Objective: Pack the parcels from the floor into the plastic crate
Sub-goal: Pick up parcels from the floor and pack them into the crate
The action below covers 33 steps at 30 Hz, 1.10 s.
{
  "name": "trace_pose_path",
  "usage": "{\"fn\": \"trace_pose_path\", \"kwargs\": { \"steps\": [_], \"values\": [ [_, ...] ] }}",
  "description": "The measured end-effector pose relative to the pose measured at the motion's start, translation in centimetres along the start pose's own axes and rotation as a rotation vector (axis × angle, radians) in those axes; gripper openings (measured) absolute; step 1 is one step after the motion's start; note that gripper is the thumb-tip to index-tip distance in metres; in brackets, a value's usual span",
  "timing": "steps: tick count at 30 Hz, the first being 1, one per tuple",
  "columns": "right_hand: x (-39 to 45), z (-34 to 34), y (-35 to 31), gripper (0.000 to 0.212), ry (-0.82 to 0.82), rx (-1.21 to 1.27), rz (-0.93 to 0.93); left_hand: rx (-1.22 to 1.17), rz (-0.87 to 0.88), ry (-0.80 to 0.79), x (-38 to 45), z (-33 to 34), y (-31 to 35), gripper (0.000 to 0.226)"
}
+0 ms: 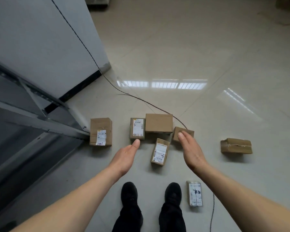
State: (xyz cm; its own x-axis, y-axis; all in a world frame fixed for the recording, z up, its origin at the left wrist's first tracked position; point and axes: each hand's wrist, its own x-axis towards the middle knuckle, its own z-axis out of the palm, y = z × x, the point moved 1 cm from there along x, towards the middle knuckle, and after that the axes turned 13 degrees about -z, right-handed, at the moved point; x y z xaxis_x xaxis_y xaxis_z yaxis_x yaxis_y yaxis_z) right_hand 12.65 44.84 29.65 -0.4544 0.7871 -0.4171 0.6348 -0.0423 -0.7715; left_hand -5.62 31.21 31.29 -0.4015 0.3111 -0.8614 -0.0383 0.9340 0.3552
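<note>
- Far left, a brown cardboard parcel with a handwritten white label (100, 131) sits against the grey metal rack (40, 104).
- Your left hand (126, 155) hangs flat and empty, fingers straight, its tip below a narrow labelled brown parcel (137, 128).
- Between your hands lies a tilted labelled brown carton (159, 151); behind it, a plain brown box (158, 123).
- Your right hand (192, 150) is spread, empty, over a small brown box (182, 133).
- Far right rests a crushed brown parcel (236, 146); beside your black shoe (173, 193), a grey wrapped packet (195, 193).
</note>
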Motion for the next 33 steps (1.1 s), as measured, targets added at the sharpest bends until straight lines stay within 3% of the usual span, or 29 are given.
{"fn": "trace_pose_path", "kwargs": {
  "steps": [13, 21, 24, 26, 27, 30, 31, 33],
  "values": [
    [16.3, 11.4, 21.7, 0.067, -0.256, -0.181, 0.029, -0.388, -0.399, -0.084, 25.0, 16.1, -9.6, 0.068],
    [22.8, 16.8, 30.1, 0.067, -0.347, -0.289, 0.012, -0.628, -0.670, -0.294, 33.9, 23.3, -13.1, 0.082],
    [23.4, 18.2, 31.7, 0.067, -0.360, -0.295, 0.024, -0.695, -0.694, -0.370, 35.2, 25.1, -13.3, 0.083],
    [22.7, 18.6, 32.5, 0.065, -0.327, -0.347, 0.022, -0.770, -0.618, -0.326, 35.7, 25.4, -13.2, 0.068],
    [22.1, 18.6, 33.0, 0.063, -0.296, -0.376, 0.036, -0.799, -0.548, -0.241, 35.9, 25.2, -13.2, 0.052],
    [19.5, 18.4, 34.5, 0.062, -0.203, -0.329, 0.202, -0.806, -0.399, 0.049, 36.6, 23.8, -14.0, 0.035],
    [18.6, 18.4, 35.0, 0.063, -0.197, -0.299, 0.262, -0.776, -0.388, 0.071, 36.7, 23.3, -14.4, 0.033],
    [17.4, 18.6, 36.0, 0.066, -0.184, -0.227, 0.347, -0.693, -0.387, 0.048, 37.2, 22.4, -15.3, 0.052]
  ]
}}
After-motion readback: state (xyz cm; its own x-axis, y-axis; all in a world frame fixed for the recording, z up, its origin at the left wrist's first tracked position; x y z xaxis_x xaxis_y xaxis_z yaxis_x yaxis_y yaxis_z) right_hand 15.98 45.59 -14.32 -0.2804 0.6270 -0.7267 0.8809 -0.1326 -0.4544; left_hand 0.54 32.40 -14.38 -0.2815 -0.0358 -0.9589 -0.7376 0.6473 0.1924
